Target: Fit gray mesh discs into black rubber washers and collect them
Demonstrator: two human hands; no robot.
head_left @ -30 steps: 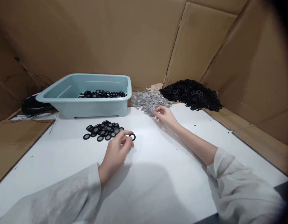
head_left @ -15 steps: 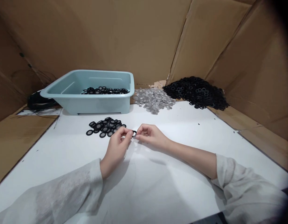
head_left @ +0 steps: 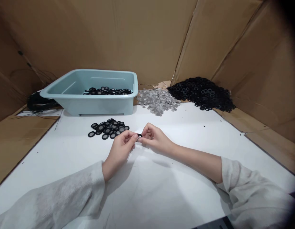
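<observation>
Nearest to you, at the near left and near right, your pale grey sleeves (head_left: 66, 194) lie over the white desk (head_left: 159, 194), and your two hands meet around the middle of it. Your left hand (head_left: 120, 148) has its grip pinched on a black ring (head_left: 140, 135), thumb and fingertips at the ring's left side. Your right hand (head_left: 158, 139) is curled in from the right, its fingertips at the ring's right side (a grey sliver shows just under the ring, too small to make out); you cannot tell what its grip is closed on. Just beyond your left hand, to the left, sits a small pile of black rings with grey centres (head_left: 109, 128). Farther off, a pale blue tub (head_left: 99, 106) stands at the far left, more such ringed pieces (head_left: 106, 91) inside it, with a tangle of black strands (head_left: 39, 103) to its left. Right of the tub spreads a heap of loose grey discs (head_left: 159, 101), then a taller heap of black rings (head_left: 202, 93) at the far right. Behind everything rise cardboard walls (head_left: 109, 38).
</observation>
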